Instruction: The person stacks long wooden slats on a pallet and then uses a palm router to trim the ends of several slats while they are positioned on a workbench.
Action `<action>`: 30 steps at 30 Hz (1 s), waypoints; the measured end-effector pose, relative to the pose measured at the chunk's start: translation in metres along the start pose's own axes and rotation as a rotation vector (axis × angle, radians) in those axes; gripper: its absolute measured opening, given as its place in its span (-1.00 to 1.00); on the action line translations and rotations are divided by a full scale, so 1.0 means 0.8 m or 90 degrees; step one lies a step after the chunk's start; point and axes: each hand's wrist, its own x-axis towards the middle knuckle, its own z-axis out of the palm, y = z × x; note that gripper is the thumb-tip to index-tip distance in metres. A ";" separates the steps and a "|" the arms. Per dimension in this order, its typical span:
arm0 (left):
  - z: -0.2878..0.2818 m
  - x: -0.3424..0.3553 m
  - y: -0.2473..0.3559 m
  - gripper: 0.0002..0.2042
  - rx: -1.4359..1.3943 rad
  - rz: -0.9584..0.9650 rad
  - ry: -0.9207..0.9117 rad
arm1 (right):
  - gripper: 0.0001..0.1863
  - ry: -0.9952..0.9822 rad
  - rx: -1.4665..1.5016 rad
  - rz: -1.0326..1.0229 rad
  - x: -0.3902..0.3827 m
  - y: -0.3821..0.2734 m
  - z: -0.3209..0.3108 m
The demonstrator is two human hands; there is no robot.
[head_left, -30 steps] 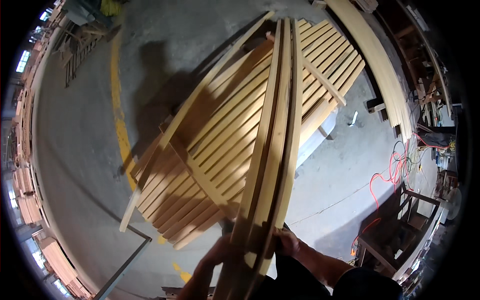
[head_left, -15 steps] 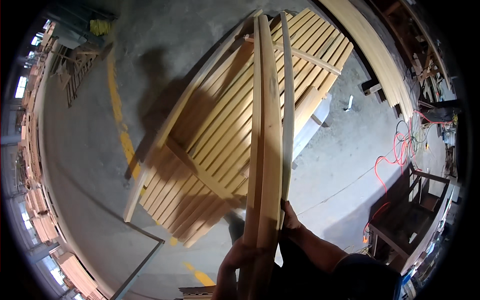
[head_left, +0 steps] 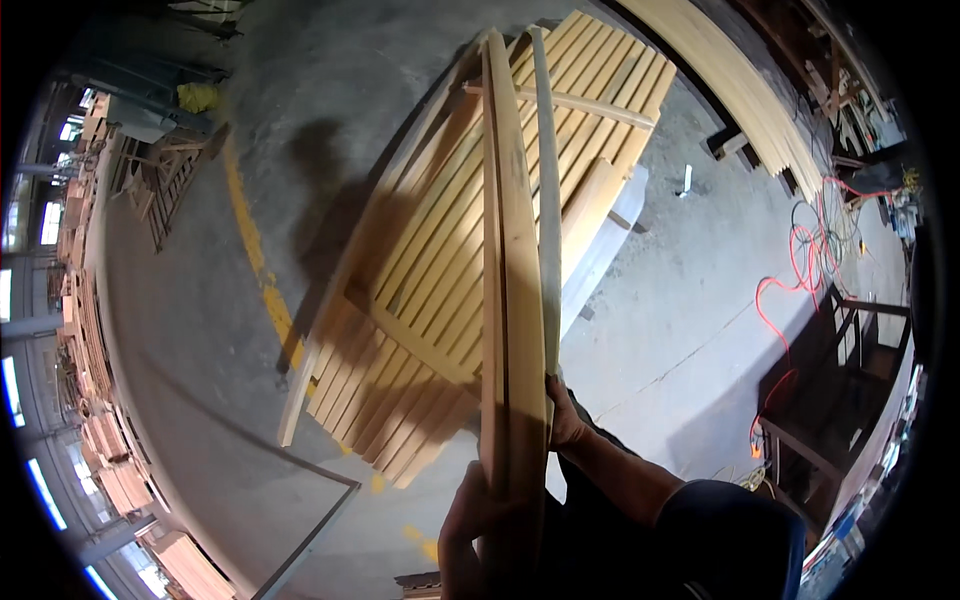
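A bundle of long wooden boards (head_left: 518, 260) stretches away from me over a low stack of slats, its far end at the top of the picture. My left hand (head_left: 466, 510) wraps around the near left side of the bundle, with its fingertips partly hidden. On the right side my right hand (head_left: 566, 418) grips the boards a little farther along. A thinner greyish board (head_left: 549, 230) runs along the bundle's right side, with a gap between them toward the far end. Below lie several parallel wooden slats (head_left: 440, 280), crossed by a near strip (head_left: 420, 345) and a far strip (head_left: 590, 106).
Along the stack's left side lies a long board (head_left: 300, 395). A metal frame (head_left: 320, 515) stands at lower left. More long boards (head_left: 720, 75) rest at upper right. Red hose (head_left: 800, 250) trails over the floor toward a dark cart-like frame (head_left: 830, 410).
The bundle has shifted slightly left in the picture, both hands still holding it. The whole view has turned a little, so the floor and surroundings sit differently. The slats look unchanged.
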 end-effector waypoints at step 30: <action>0.165 -0.187 -0.198 -0.11 0.300 0.001 -0.395 | 0.13 -0.012 -0.137 -0.232 -0.474 0.077 0.024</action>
